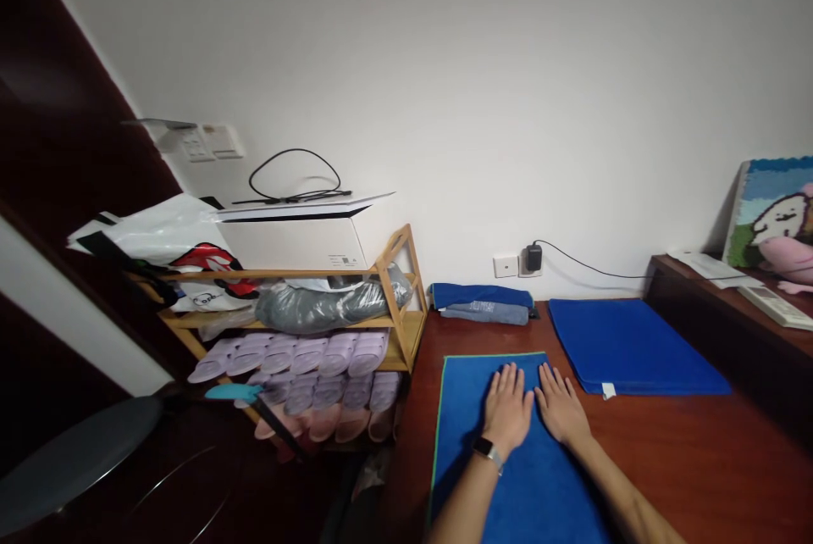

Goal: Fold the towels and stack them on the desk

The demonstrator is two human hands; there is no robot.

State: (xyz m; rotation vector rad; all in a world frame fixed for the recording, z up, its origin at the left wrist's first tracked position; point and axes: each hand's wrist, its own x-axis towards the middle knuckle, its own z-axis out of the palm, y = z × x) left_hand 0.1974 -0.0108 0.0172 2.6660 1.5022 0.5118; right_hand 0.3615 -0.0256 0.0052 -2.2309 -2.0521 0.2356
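Observation:
A blue towel (pixel 467 417) with a green edge lies spread on the reddish-brown wooden table (pixel 666 459). My left hand (pixel 509 410), with a watch (pixel 488 451) on its wrist, rests flat on the towel, fingers stretched toward the far edge. Just to its right, my right hand (pixel 562 407) also lies flat, at the towel's right side. Neither hand holds anything. Beyond my right hand is a folded blue cloth (pixel 635 349) with a white tag (pixel 608 391) at its near edge. Folded blue and grey-blue cloths (pixel 486 311) sit against the wall.
Left of the table stands a wooden rack (pixel 406 307) with several slippers (pixel 318 358), a white box (pixel 292 243) and a plastic bag (pixel 171 230). A charger (pixel 534 257) is plugged into the wall. On the raised right ledge are a remote (pixel 776 307) and a picture (pixel 771 209).

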